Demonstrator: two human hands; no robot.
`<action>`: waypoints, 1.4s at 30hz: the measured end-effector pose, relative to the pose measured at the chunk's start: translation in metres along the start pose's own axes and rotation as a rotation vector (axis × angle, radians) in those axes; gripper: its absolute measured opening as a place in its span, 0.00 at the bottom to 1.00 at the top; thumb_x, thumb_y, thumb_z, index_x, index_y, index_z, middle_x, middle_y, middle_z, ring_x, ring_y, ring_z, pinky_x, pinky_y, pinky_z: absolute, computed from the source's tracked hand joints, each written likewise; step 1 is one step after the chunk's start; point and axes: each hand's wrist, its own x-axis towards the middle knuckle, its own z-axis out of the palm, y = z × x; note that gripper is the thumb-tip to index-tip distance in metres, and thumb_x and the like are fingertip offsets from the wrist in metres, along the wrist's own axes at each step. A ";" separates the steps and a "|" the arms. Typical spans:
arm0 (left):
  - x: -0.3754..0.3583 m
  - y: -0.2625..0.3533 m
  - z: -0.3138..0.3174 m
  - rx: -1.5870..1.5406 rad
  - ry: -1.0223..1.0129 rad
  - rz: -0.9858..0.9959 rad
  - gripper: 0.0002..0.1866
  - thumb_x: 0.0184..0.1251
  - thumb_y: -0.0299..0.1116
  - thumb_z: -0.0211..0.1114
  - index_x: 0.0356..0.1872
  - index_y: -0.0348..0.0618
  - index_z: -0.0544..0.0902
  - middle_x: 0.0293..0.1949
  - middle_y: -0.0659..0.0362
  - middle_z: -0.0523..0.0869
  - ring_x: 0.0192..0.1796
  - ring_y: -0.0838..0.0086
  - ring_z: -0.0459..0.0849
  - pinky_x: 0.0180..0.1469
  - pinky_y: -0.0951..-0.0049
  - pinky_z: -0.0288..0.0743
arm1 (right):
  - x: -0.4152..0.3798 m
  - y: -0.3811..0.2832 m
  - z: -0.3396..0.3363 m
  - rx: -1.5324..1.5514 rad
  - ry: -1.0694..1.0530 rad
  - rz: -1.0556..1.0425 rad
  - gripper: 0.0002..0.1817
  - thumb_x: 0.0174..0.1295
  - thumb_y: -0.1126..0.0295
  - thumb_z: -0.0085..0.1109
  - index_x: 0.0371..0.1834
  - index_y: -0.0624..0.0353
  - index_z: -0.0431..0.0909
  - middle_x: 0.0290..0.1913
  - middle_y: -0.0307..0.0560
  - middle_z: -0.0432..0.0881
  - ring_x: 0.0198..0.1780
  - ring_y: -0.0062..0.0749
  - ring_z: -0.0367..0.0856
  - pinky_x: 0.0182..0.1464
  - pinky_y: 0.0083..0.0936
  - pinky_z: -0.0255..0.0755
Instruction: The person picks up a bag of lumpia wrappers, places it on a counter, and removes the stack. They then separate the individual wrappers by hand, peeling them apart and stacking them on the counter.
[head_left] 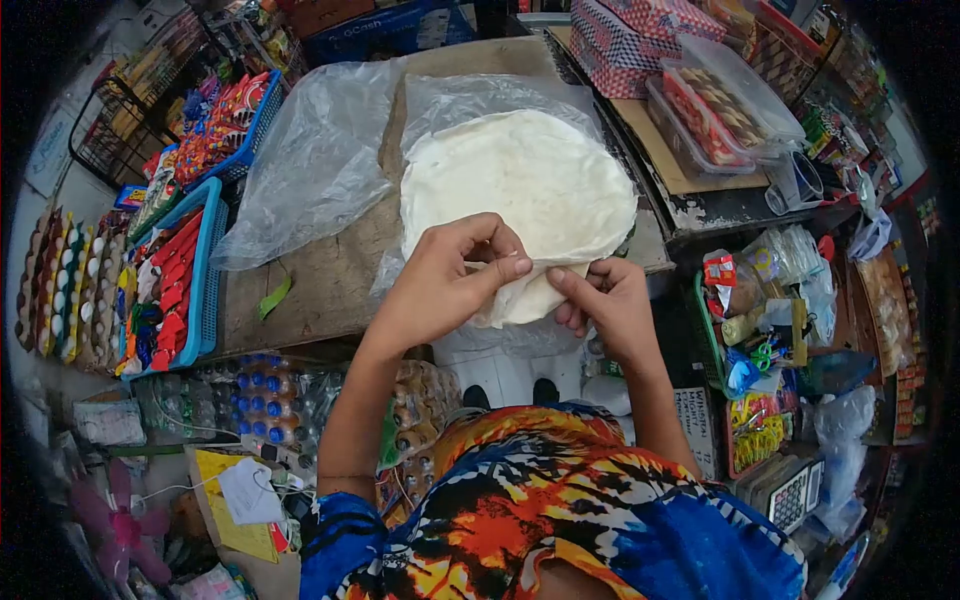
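A round stack of thin, pale spring roll wrappers (520, 180) lies on a clear plastic sheet (490, 93) on the wooden table. Its near edge hangs forward as a loose flap (528, 300). My left hand (450, 265) pinches the edge of the wrapper between thumb and bent fingers. Close beside it, my right hand (605, 305) grips the same flap on the right, thumb on top. How many layers lie between the fingers cannot be seen.
A crumpled clear plastic bag (320, 150) and a green leaf strip (274, 297) lie on the table's left. Blue baskets (208, 260) of packets stand beyond. Plastic food containers (715, 110) sit at right, above a green basket (708, 335) of small goods. Bottles (268, 405) fill the space below.
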 end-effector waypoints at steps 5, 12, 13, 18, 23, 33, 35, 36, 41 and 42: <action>-0.005 0.027 0.001 0.241 -0.085 0.137 0.12 0.56 0.34 0.71 0.33 0.37 0.78 0.36 0.59 0.81 0.37 0.77 0.79 0.38 0.74 0.75 | 0.003 -0.017 -0.001 -0.235 0.041 -0.239 0.10 0.58 0.71 0.62 0.27 0.69 0.82 0.17 0.38 0.79 0.18 0.13 0.70 0.20 0.16 0.61; 0.016 0.040 -0.020 0.365 -0.078 0.350 0.17 0.54 0.39 0.70 0.37 0.33 0.84 0.34 0.50 0.82 0.36 0.61 0.81 0.40 0.66 0.73 | 0.023 -0.049 0.011 -0.318 -0.122 -0.514 0.12 0.58 0.68 0.62 0.31 0.70 0.82 0.19 0.35 0.78 0.23 0.15 0.70 0.24 0.19 0.63; 0.016 0.045 -0.023 0.363 -0.061 0.297 0.16 0.55 0.37 0.69 0.37 0.33 0.85 0.33 0.52 0.83 0.35 0.67 0.81 0.40 0.70 0.73 | 0.023 -0.057 0.011 -0.280 -0.158 -0.470 0.13 0.58 0.67 0.62 0.26 0.68 0.81 0.17 0.33 0.75 0.21 0.13 0.67 0.22 0.18 0.59; 0.018 0.028 -0.048 0.070 0.107 0.112 0.12 0.59 0.30 0.66 0.38 0.29 0.84 0.39 0.61 0.83 0.40 0.79 0.79 0.42 0.79 0.70 | 0.035 -0.053 0.003 -0.223 -0.093 -0.350 0.14 0.57 0.67 0.62 0.17 0.63 0.76 0.14 0.30 0.68 0.18 0.09 0.61 0.19 0.17 0.49; 0.016 0.007 -0.065 -0.060 0.361 0.147 0.12 0.57 0.28 0.62 0.37 0.28 0.84 0.37 0.60 0.85 0.36 0.77 0.81 0.38 0.77 0.74 | 0.043 -0.040 -0.016 -0.189 0.006 -0.258 0.15 0.56 0.68 0.62 0.15 0.62 0.75 0.13 0.29 0.66 0.16 0.12 0.60 0.18 0.18 0.49; 0.014 0.008 -0.042 -0.100 0.113 0.182 0.15 0.62 0.32 0.63 0.42 0.26 0.83 0.52 0.57 0.80 0.50 0.75 0.79 0.51 0.77 0.71 | 0.063 -0.058 -0.011 -0.716 0.023 -0.442 0.28 0.51 0.52 0.65 0.43 0.69 0.80 0.30 0.57 0.83 0.33 0.37 0.83 0.38 0.32 0.73; 0.013 0.016 -0.038 -0.096 0.091 0.195 0.16 0.62 0.32 0.64 0.43 0.26 0.83 0.52 0.57 0.80 0.50 0.75 0.79 0.51 0.77 0.71 | 0.079 -0.063 -0.006 -0.660 0.011 -0.528 0.28 0.51 0.52 0.65 0.44 0.69 0.80 0.32 0.59 0.84 0.35 0.38 0.84 0.40 0.32 0.74; 0.012 0.017 -0.037 -0.095 0.068 0.205 0.16 0.62 0.32 0.64 0.43 0.26 0.83 0.52 0.56 0.80 0.50 0.75 0.79 0.51 0.77 0.71 | 0.085 -0.065 -0.004 -0.604 -0.003 -0.609 0.29 0.50 0.52 0.65 0.45 0.69 0.80 0.35 0.61 0.84 0.38 0.39 0.85 0.42 0.33 0.75; 0.005 0.024 -0.047 -0.065 0.155 0.120 0.14 0.59 0.30 0.65 0.41 0.29 0.83 0.52 0.54 0.80 0.47 0.74 0.82 0.48 0.75 0.75 | 0.080 -0.082 0.014 -0.547 0.128 -0.811 0.15 0.53 0.67 0.62 0.36 0.69 0.83 0.29 0.62 0.83 0.32 0.48 0.85 0.38 0.33 0.76; 0.000 0.042 -0.043 0.137 0.228 0.138 0.15 0.57 0.29 0.67 0.43 0.30 0.82 0.50 0.53 0.80 0.47 0.71 0.83 0.48 0.73 0.77 | 0.074 -0.088 0.019 -0.544 0.127 -0.815 0.15 0.53 0.67 0.62 0.36 0.69 0.83 0.29 0.62 0.83 0.32 0.48 0.85 0.38 0.33 0.76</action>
